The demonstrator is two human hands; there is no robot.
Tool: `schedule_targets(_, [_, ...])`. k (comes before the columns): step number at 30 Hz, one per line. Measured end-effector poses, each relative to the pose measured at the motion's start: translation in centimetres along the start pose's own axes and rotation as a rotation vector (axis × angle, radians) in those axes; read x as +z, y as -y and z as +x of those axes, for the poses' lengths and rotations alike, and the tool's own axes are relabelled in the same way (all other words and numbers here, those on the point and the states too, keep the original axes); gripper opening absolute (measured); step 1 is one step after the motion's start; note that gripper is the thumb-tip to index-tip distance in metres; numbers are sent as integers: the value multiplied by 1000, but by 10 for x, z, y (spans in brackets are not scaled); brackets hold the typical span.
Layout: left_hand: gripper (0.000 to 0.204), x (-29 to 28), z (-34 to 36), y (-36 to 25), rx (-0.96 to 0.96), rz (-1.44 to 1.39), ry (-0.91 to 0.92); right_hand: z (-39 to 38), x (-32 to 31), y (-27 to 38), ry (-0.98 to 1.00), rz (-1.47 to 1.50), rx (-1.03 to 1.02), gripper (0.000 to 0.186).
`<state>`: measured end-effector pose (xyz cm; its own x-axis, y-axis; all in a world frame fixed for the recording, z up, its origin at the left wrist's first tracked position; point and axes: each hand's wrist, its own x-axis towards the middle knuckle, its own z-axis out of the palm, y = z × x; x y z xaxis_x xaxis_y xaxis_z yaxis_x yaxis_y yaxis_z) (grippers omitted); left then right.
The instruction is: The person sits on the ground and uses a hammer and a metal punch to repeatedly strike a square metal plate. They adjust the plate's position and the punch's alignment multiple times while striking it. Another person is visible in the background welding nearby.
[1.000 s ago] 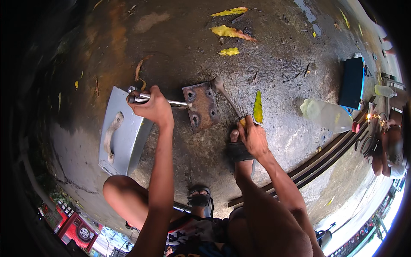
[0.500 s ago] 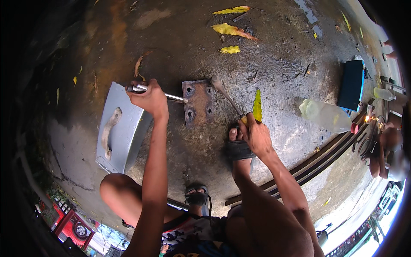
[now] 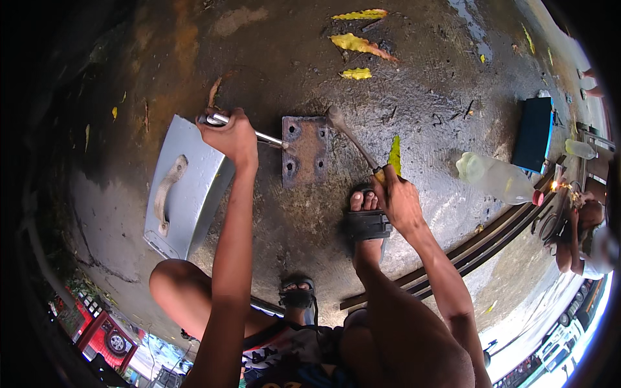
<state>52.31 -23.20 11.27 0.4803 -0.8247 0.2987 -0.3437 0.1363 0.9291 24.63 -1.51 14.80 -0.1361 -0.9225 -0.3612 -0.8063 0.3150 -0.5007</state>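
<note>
My left hand (image 3: 233, 139) is closed around a shiny metal rod-shaped tool (image 3: 268, 139). Its thin end meets the rusty steel plate (image 3: 309, 145) near the middle of that plate's left half. Holes pierce the rectangular plate toward its corners, and it lies flat on wet concrete. In my right hand (image 3: 401, 200) is a hammer (image 3: 352, 139) with a long thin shaft and a yellowish grip. The hammer's head is just beyond the plate's far right corner, apart from the rod. Whether the head touches the ground I cannot tell.
Beside my left forearm is a grey metal box (image 3: 200, 194) with a curved handle. My sandalled foot (image 3: 367, 223) is near the plate. To the right are a plastic bottle (image 3: 498, 178), a blue box (image 3: 533, 132), long metal bars (image 3: 453, 265) and another person (image 3: 588, 233) near a bright glow.
The whole view has shifted slightly, so the plate and box appear a little further right. My right hand and the hammer have moved slightly right. Both grips are unchanged.
</note>
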Motion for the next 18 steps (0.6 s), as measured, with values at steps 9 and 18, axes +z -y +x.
schedule_targets(9, [30,8,-1,-3,-15,0,-29,3,18,-30,56,-112,-5,28])
schedule_targets(18, [28,0,2,-8,-119,16,-8,-18,-16,12,-174,111,-30,31])
